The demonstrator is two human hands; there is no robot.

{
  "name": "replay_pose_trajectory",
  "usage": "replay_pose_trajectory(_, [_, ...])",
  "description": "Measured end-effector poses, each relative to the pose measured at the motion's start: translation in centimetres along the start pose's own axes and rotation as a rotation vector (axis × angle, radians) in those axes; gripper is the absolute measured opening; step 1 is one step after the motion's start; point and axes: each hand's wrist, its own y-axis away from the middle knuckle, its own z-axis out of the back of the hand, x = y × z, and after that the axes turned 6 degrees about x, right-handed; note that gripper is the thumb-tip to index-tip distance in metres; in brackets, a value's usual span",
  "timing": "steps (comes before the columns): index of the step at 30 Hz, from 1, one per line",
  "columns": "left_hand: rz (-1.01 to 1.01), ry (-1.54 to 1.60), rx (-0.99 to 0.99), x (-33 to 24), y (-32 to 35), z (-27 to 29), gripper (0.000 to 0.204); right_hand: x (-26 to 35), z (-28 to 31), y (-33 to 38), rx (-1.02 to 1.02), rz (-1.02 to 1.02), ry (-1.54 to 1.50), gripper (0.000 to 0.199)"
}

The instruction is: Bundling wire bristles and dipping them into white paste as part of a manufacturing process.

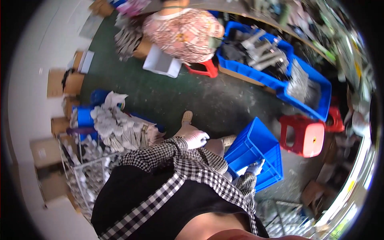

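Observation:
My left hand [196, 140], in a white glove, is held in front of my body over my legs. Its fingers are curled in, and nothing shows in them. To my right, my gloved right hand [254, 167] is at the near side of a tilted blue plastic bin [256, 138], its fingers closed over the edge. The bin's inside looks mostly bare; a small white patch [241, 171] shows by my right wrist. My checked sleeves cover both forearms.
Red stools [302, 136] stand right of the bin. Blue crates [276, 82] with grey and silvery parts line the far right. A seated person [182, 34] works ahead, near a white box [162, 62]. At left are stacked grey-white pieces [120, 126], a wire rack [82, 168] and cartons [46, 154].

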Motion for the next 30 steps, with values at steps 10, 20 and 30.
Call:
replay_pose_trajectory(10, [-0.283, -0.264, -0.333, 1.9, 4.5, 11.7, 0.058, -9.0, -20.5, 23.2, 0.346, -0.293, 0.175, 0.041])
replay_pose_trajectory(20, [0.065, -0.439, -0.149, 24.1, 18.9, 34.9, 0.05, -26.6, -40.3, 48.6, 0.744, -0.503, 0.508, 0.04])
replay_pose_trajectory(30, [0.424, -0.349, -0.604, 34.1, 38.5, 47.6, 0.053, -35.9, -53.3, 67.1, 1.44, -0.551, 0.926, 0.043])
